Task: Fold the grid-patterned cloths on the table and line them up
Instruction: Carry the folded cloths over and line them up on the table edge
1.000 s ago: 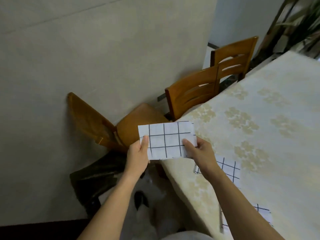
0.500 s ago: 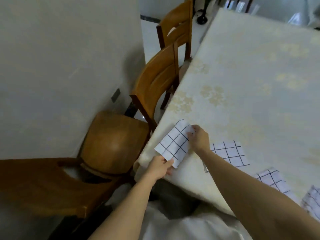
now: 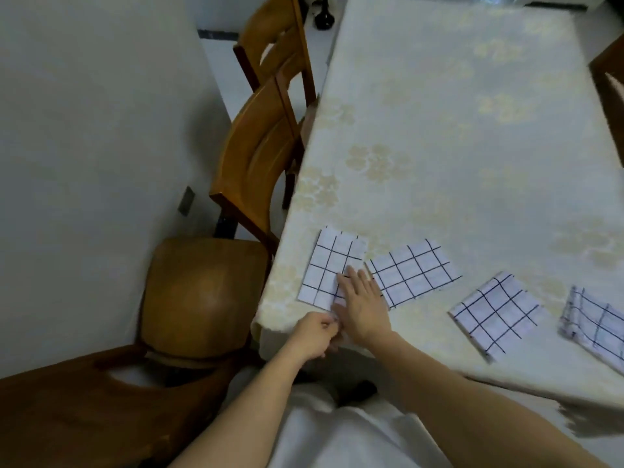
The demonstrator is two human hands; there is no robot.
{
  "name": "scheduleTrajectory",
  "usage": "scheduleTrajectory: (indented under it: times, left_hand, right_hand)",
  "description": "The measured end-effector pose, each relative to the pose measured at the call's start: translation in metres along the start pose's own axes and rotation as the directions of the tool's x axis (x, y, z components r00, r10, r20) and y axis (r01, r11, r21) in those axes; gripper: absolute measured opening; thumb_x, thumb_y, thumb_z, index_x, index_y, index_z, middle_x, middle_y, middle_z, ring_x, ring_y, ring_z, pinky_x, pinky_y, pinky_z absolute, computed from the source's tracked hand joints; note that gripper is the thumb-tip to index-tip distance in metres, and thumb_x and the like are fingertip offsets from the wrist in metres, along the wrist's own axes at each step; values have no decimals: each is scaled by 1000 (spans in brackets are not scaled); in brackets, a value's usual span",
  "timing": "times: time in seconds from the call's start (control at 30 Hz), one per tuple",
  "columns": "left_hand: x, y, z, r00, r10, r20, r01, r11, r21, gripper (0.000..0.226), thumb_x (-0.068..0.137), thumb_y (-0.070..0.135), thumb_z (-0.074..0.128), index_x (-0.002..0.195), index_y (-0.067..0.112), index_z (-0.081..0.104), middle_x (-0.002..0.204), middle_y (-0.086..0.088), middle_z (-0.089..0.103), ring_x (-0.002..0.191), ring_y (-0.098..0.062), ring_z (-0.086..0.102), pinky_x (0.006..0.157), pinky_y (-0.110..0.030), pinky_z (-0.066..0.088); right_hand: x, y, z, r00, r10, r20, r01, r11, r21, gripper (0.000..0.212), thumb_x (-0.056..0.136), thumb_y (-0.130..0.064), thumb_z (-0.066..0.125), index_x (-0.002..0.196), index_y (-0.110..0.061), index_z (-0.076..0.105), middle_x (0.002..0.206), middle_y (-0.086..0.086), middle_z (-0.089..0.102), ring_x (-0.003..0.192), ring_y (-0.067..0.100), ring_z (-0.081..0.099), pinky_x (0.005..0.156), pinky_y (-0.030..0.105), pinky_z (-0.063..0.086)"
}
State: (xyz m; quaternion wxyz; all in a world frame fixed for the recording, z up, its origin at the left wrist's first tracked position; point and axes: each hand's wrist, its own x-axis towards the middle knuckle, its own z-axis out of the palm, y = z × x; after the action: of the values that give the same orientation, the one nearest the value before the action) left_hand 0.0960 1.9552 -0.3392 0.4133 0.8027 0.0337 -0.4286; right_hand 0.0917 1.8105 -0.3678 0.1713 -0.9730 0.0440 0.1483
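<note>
The long table [image 3: 439, 136], draped in cream floral fabric, carries a loose row of folded white cloths with thin dark grids along its near edge. The leftmost cloth [image 3: 324, 268], a flat rectangle, lies at the table's corner. The right hand [image 3: 363, 309] presses its near right corner with straight fingers. The left hand [image 3: 315, 336] curls at that near edge; whether it pinches the fabric cannot be told.
</note>
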Motion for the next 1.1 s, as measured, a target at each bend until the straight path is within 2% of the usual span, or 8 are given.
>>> scheduleTrajectory:
  times: [0.13, 0.2, 0.43, 0.53, 0.7, 0.87, 1.0, 1.1]
  left_hand:
    - [-14, 0, -21, 901, 130, -413, -87, 989, 122, 20, 101, 23, 57, 119, 25, 65, 118, 12, 60, 105, -8, 59, 83, -18, 42]
    - [-11, 2, -33, 864, 141, -483, -66, 984, 168, 30, 101, 23, 58, 131, 28, 58, 131, 9, 51, 117, -12, 53, 86, -22, 38]
    - [24, 19, -56, 933, -2, -360, 20, 999, 46, 42, 104, 24, 52, 144, 15, 41, 135, -8, 57, 109, -19, 56, 76, -24, 42]
    - [36, 15, -64, 950, -17, -312, 55, 992, 116, 28, 103, 29, 55, 128, 16, 49, 117, -5, 60, 87, -12, 56, 60, -23, 41]
    - [55, 6, -74, 967, 21, -254, 38, 974, 223, 19, 100, 36, 59, 100, 18, 67, 93, 0, 69, 82, -16, 65, 75, -34, 57]
    - [62, 4, -80, 976, 46, -214, 18, 958, 288, 26, 100, 40, 59, 91, 17, 68, 85, -2, 69, 77, -19, 67, 68, -33, 55]
    - [61, 4, -80, 968, 68, -243, 17, 943, 332, 20, 98, 40, 62, 96, 20, 59, 92, -1, 66, 81, -19, 64, 71, -34, 55]
    - [60, 15, -85, 973, -1, -233, 95, 913, 396, 35, 97, 40, 63, 116, 13, 50, 111, -8, 64, 95, -26, 65, 77, -40, 57]
  right_hand:
    - [-6, -5, -3, 999, 28, -17, -27, 999, 34, 76, 99, -53, 46, 158, -24, 8, 167, 6, -1, 153, 28, -5, 122, 38, -1]
    - [-11, -8, -1, 999, 10, 44, -12, 999, 48, 78, 99, -53, 47, 159, -24, 7, 166, 9, -6, 153, 30, -8, 122, 39, 2]
    - [-6, -7, -3, 990, -72, 124, 71, 997, 12, 75, 102, -46, 45, 159, -22, 4, 165, 10, -15, 152, 29, -14, 122, 37, -2]
    - [-6, -9, -1, 993, -67, 97, 68, 998, -5, 70, 103, -43, 43, 159, -22, 6, 165, 10, -12, 152, 29, -12, 122, 35, -2]
    - [-4, -12, 1, 995, -1, 104, 1, 1000, 1, 72, 104, -42, 41, 159, -20, 0, 164, 7, -17, 152, 25, -15, 121, 33, -4]
    - [-1, -17, 3, 992, 46, 118, -44, 999, -21, 77, 103, -41, 44, 158, -18, -5, 152, 0, -30, 151, 25, -16, 125, 43, 4]
    - [-1, -21, -2, 989, 74, 129, -82, 995, 58, 79, 99, -54, 44, 159, -21, 5, 165, 1, -13, 153, 23, -10, 123, 36, -1]
    - [-5, -10, -25, 996, 81, 37, -87, 978, 190, 58, 100, -51, 44, 151, -22, 37, 160, 2, 29, 144, 23, 32, 115, 35, 27]
